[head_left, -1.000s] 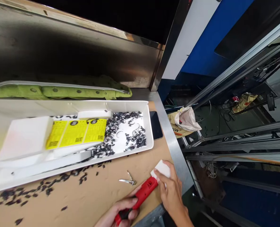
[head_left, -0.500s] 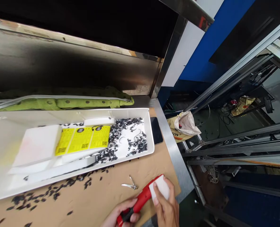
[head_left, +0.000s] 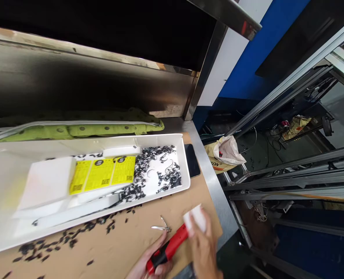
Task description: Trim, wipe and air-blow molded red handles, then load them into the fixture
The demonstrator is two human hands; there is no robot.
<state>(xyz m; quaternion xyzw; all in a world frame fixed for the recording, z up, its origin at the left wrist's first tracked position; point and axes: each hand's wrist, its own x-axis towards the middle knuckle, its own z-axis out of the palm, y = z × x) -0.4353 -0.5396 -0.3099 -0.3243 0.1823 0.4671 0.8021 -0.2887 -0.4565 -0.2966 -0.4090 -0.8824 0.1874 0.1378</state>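
Note:
A long red tool body (head_left: 178, 239) with a black section near one end lies across my left hand (head_left: 152, 260), whose fingers and thumb close round its lower end. My right hand (head_left: 202, 248) grips a white sponge block (head_left: 199, 219) at the tool's upper end. Motion blurs that hand slightly, and I cannot tell whether the sponge touches the red surface. Silver nippers (head_left: 163, 225) rest on the brown sheet just beyond my left hand, handles spread.
A long white bin (head_left: 186, 170) holds white blocks, a yellow label sheet (head_left: 103, 174) and many small black parts. More black pieces (head_left: 32, 248) are scattered before it. A phone (head_left: 192, 161) lies beside the bin. Past the metal table edge (head_left: 218, 190) stands an open sack (head_left: 225, 153).
The right hand and sponge have shifted slightly up towards the tool's far end, uncovering more of its red side. The left hand keeps its hold, with the tool turned a little.

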